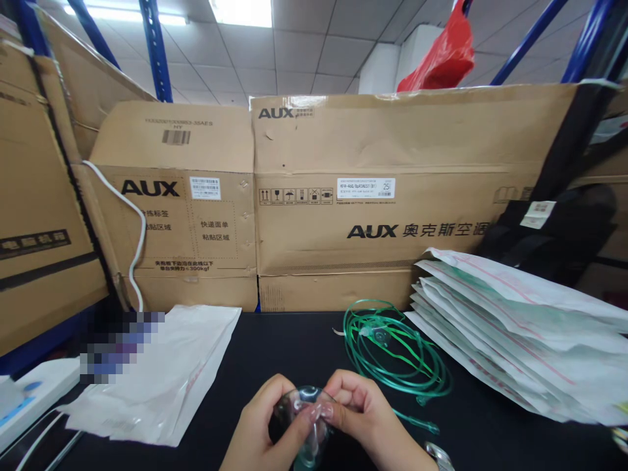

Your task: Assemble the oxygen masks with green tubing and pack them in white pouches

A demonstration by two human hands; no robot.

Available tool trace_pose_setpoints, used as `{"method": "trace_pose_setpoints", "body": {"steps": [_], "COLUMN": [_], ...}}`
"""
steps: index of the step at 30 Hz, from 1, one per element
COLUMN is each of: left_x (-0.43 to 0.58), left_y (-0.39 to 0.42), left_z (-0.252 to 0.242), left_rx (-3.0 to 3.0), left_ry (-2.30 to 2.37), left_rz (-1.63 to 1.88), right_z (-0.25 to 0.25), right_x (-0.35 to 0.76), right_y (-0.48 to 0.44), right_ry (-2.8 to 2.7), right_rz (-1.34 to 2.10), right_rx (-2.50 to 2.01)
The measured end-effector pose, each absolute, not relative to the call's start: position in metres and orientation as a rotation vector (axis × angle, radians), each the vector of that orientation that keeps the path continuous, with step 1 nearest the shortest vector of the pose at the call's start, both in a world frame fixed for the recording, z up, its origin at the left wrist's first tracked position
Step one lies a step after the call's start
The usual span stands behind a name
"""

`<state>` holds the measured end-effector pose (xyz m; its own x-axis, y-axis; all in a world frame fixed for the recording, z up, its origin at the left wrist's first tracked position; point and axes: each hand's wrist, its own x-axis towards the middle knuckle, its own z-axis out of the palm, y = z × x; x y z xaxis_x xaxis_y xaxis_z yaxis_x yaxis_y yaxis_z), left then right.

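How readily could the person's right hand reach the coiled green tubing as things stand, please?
Probably yes: nothing visible stands between the right hand and the tubing, though that hand holds a clear plastic piece.

2 AUX-printed cardboard panels, side by side | white cable down left panel | red bag above right panel

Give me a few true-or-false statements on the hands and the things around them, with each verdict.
1. The left hand and right hand both hold a clear plastic piece. True.
2. Green tubing lies on the black tabletop. True.
3. The green tubing is wound around the right hand. False: it lies coiled beside a stack of white packets.
4. A red bag shows above the wide carton. True.
5. The stack is left of the tubing. False: it is to the right.
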<state>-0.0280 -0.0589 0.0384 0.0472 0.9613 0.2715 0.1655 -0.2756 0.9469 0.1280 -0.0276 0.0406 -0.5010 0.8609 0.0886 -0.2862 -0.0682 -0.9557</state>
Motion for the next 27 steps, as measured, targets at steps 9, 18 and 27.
{"method": "trace_pose_setpoints", "body": {"steps": [9, 18, 27], "left_x": [-0.029, -0.033, -0.033], "left_y": [-0.058, -0.061, -0.051], "left_z": [0.044, 0.047, 0.037], "left_rx": [1.705, 1.784, 1.529], "left_ry": [1.265, 1.302, 1.207], "left_rz": [1.332, 1.371, 1.222], "right_z": [0.042, 0.040, 0.039], "right_x": [0.129, 0.126, 0.127], "right_y": [-0.027, -0.032, -0.027], "right_ry": [-1.404, -1.452, -1.372], "right_rz": [1.635, 1.566, 1.641], "right_rx": [-0.720, -0.759, -0.705]}}
